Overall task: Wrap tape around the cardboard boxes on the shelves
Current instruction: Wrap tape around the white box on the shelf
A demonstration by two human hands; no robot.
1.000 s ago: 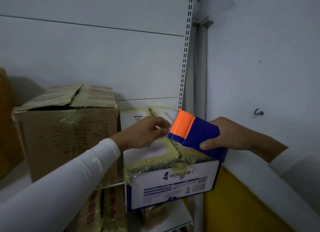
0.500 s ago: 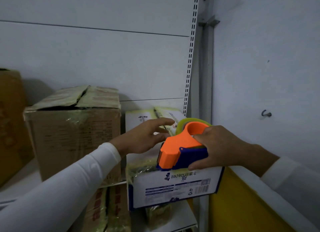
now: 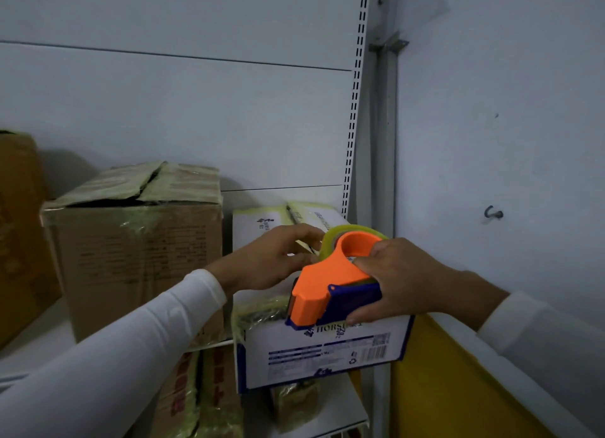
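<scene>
Box (image 3: 322,351): white, under both hands, front edge already taped.
Right hand (image 3: 407,279): clamped on tape dispenser (image 3: 330,293), nose down at front edge.
Left hand (image 3: 273,262): fingers spread flat, steadying lid.

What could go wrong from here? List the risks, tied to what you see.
1. The white box juts past the shelf edge; pressing the tape dispenser down on its front could tip it.
2. The left hand lies close beside the tape roll, so fingers may catch on sticky tape.
3. The right hand grips the dispenser alone; it could slip.
</scene>
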